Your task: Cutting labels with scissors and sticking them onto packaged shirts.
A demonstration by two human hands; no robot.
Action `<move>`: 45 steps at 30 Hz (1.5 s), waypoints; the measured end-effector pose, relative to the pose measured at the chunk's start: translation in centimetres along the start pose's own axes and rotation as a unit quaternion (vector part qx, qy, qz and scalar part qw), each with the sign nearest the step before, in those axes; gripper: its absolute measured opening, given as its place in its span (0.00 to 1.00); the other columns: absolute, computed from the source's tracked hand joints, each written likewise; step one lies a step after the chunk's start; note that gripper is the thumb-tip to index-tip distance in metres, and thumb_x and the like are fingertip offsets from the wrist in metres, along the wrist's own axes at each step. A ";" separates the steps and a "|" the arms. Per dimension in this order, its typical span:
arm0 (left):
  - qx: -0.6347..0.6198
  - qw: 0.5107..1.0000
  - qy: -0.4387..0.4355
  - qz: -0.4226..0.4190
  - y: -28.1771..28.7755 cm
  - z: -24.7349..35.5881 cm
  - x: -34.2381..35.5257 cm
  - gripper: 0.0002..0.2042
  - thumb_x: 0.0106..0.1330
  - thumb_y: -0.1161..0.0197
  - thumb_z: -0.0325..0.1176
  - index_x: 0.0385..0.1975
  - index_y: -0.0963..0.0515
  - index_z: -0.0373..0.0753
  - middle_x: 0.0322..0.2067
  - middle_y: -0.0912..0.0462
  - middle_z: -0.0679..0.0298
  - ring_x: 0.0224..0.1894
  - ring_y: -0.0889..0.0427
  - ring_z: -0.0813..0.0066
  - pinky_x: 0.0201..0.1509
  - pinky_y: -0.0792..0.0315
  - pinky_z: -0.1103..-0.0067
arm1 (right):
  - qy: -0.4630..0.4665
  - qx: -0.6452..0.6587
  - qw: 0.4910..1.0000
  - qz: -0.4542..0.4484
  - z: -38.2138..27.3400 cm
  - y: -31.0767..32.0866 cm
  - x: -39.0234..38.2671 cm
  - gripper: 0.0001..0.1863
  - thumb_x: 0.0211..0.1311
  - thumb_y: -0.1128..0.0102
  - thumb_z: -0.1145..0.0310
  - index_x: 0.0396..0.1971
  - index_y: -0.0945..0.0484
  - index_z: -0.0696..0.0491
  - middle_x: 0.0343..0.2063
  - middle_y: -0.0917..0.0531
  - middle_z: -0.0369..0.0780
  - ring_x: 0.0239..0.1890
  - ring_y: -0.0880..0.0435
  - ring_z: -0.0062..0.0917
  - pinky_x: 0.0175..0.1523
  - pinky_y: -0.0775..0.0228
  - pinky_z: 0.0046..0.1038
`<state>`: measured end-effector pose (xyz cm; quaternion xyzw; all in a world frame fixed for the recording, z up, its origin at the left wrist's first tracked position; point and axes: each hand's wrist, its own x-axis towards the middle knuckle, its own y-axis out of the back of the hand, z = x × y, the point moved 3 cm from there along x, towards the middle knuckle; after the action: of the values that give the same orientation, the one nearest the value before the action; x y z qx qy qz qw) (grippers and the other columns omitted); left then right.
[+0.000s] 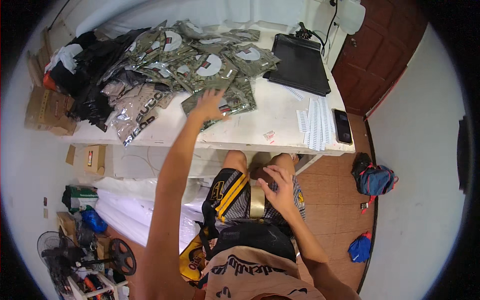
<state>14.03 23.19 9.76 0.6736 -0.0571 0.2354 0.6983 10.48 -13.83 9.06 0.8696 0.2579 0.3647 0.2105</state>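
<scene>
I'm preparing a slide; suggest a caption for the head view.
Left hand spread over a bagged camouflage packet on a white table; right hand away from it.

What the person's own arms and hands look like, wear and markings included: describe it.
The left hand and right hand are bare, without gloves. No sleeve, watch or cable shows on either forearm. The tan shirt carries dark lettering. Rings cannot be made out.

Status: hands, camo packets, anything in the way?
Left hand spread over nearest camo packet. Right hand off the table, nothing visibly held. Piled camo packets crowd far side.
</scene>
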 end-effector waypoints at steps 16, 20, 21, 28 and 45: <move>-0.375 0.842 0.260 0.287 7.1 -7.7 -9.8 0.12 0.72 0.46 0.37 0.30 0.27 0.34 0.21 0.39 0.75 0.25 0.43 0.87 0.26 0.46 0.84 | -0.005 0.053 0.998 -0.021 2.3 -1.7 2.9 0.12 0.52 0.35 0.71 0.38 0.18 0.56 0.39 0.19 0.45 0.42 0.22 0.40 0.49 0.31 0.35; -0.354 0.844 0.240 0.324 9.0 -5.1 -9.9 0.13 0.72 0.46 0.37 0.32 0.28 0.32 0.22 0.38 0.74 0.26 0.43 0.87 0.27 0.46 0.84 | 0.055 0.023 0.998 0.020 4.7 -6.9 10.7 0.16 0.50 0.37 0.75 0.42 0.19 0.55 0.45 0.21 0.47 0.46 0.24 0.44 0.51 0.31 0.36; -0.355 0.845 0.235 0.324 8.8 -4.2 -9.5 0.13 0.72 0.46 0.37 0.32 0.28 0.32 0.22 0.38 0.74 0.26 0.43 0.87 0.27 0.46 0.84 | 0.069 -0.007 0.997 0.033 6.2 -8.5 13.3 0.18 0.51 0.38 0.74 0.45 0.21 0.54 0.49 0.23 0.47 0.49 0.25 0.44 0.54 0.33 0.38; -0.384 0.808 0.265 0.358 7.5 -3.2 -9.3 0.12 0.72 0.45 0.36 0.35 0.27 0.30 0.20 0.37 0.76 0.23 0.44 0.88 0.24 0.47 0.83 | 0.093 -0.166 0.980 -0.064 8.7 -14.9 15.5 0.24 0.57 0.43 0.61 0.54 0.26 0.51 0.56 0.27 0.46 0.56 0.31 0.41 0.59 0.42 0.45; -0.155 0.987 -0.034 0.033 2.1 2.2 -9.7 0.23 0.60 0.40 0.29 0.58 0.29 0.41 0.57 0.26 0.56 0.62 0.31 0.58 0.66 0.40 0.63 | 0.077 -0.139 0.980 -0.118 3.3 -9.6 7.4 0.26 0.55 0.38 0.64 0.55 0.27 0.52 0.54 0.28 0.44 0.54 0.32 0.41 0.60 0.40 0.40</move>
<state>5.15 18.53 8.02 0.5623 -0.1387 0.2240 0.7838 14.57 -2.53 5.49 0.7647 0.3213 0.4353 0.3500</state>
